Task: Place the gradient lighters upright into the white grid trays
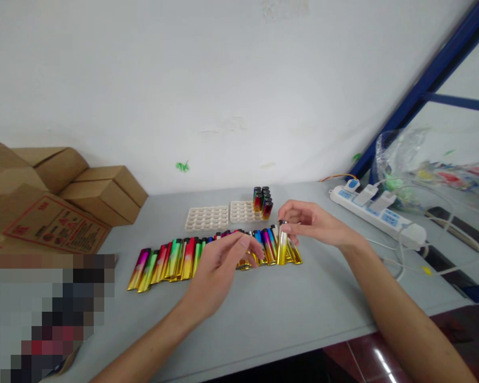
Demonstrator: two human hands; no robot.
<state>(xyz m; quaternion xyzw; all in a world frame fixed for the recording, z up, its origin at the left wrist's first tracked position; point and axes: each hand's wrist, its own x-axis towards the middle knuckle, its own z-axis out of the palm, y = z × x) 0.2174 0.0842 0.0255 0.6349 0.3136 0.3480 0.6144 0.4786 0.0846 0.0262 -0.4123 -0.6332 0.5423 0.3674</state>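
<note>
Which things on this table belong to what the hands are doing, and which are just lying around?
In hand:
right hand holding one lighter upright
left hand at the row of lighters
trays
standing lighters in the right tray

Lying about:
boxes
power strip
plastic bag

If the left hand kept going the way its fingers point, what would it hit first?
Probably the row of rainbow-coloured metallic lighters, lying just ahead of the left hand; depth is unclear.
</note>
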